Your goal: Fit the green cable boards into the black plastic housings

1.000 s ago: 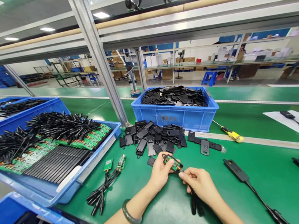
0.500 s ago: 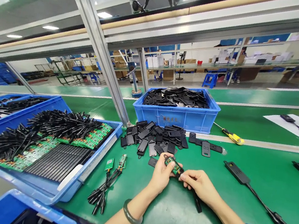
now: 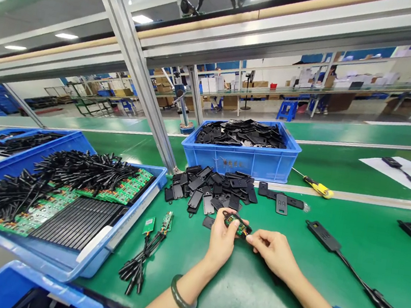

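My left hand (image 3: 222, 239) is closed around a small black plastic case (image 3: 227, 215) with a green circuit board (image 3: 235, 224) lying in it. At the near end of that case, the fingertips of my right hand (image 3: 268, 248) are pinched together beside thin orange wires. The board's cable there is mostly hidden by the fingers. Just beyond my hands lies a loose pile of black case halves (image 3: 210, 188). To the left, several green boards with black cables (image 3: 145, 248) rest on the bench.
A blue tray (image 3: 129, 222) of cabled boards stands left, a blue bin (image 3: 240, 164) of black parts behind the pile. Right of my hands are a cased cable unit (image 3: 324, 237) and a yellow screwdriver (image 3: 318, 187). A metal post (image 3: 137, 66) rises behind the bench.
The black cable that hung below my right hand no longer shows. My right fingers have shifted slightly at the case's near end. My left hand still holds the case.
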